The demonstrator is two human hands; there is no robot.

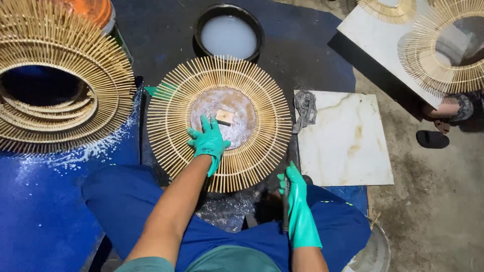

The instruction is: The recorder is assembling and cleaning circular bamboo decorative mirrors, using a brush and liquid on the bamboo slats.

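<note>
Touching left hand [207, 141]: small block [224, 117]

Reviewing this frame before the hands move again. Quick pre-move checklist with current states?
1. Left hand on the work: ok, gloved, resting on the stick ring and round centre plate.
2. Small wooden block located: ok, lies on the centre plate just beyond the left fingers.
3. Right hand holds a tool: cannot tell, it grips something dark and thin near the knee.
4. Bowl of white liquid upright: ok, beyond the ring.
5. Tile to the right: ok, flat, grey rag at its corner.
6. Finished rings stacked apart: ok.
</note>
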